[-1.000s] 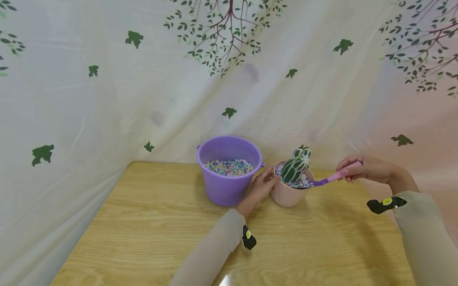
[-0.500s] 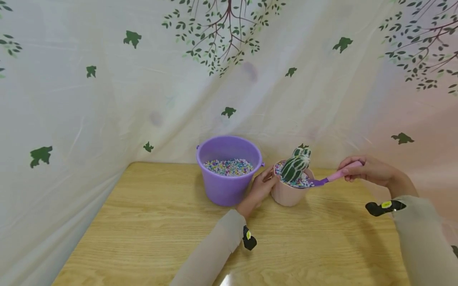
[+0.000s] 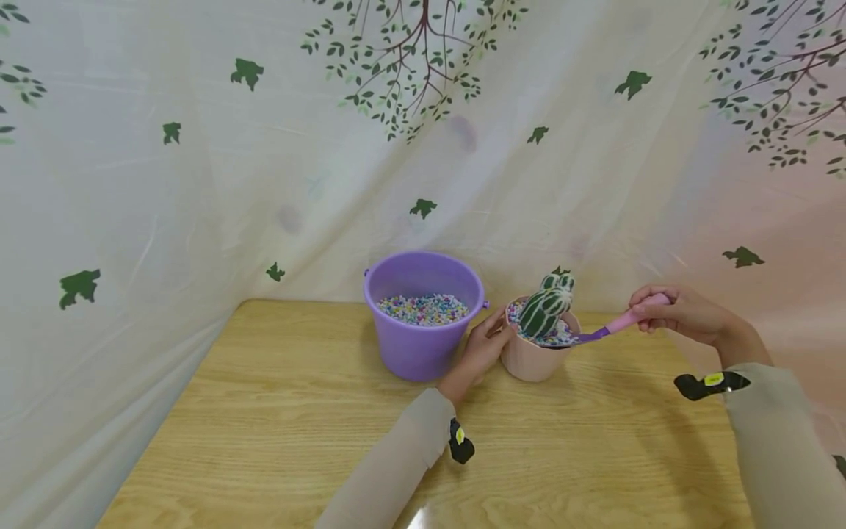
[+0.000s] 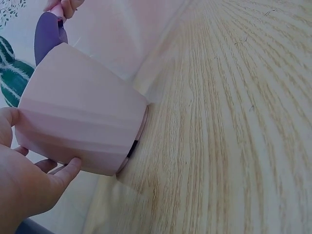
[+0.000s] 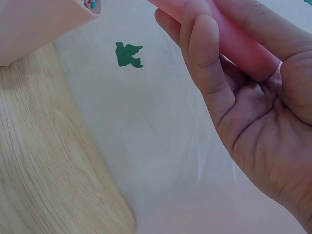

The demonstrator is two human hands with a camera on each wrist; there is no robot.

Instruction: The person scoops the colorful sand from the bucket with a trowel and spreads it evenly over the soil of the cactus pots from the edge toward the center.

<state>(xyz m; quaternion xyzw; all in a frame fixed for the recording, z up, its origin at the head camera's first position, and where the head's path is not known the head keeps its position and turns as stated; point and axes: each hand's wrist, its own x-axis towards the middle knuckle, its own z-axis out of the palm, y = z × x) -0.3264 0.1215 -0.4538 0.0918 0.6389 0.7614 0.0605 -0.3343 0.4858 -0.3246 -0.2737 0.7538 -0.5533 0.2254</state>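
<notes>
A pale pink flowerpot (image 3: 532, 364) stands on the table, holding a green cactus (image 3: 543, 314) with white stripes and small multicoloured beads. My left hand (image 3: 484, 347) grips the pot from its left side; in the left wrist view the thumb is near the rim and the fingers lie against the wall. With my right hand (image 3: 689, 316) I hold a small trowel by its pink handle (image 5: 243, 44). Its purple blade (image 4: 48, 36) slopes down over the pot's right rim, the tip among the beads. To the left is a purple bucket (image 3: 415, 349), partly filled with similar beads (image 3: 424, 311).
The wooden table (image 3: 297, 441) meets a pale cloth backdrop (image 3: 198, 206) printed with leaves and branches, close behind bucket and pot. Bucket and pot stand near each other, with the left hand between them. The table's right edge lies below the right forearm.
The trowel's handle has risen slightly, and its blade tilts a little more into the pot. Fewer beads show on the blade. My left hand, the pot and the bucket stay in place.
</notes>
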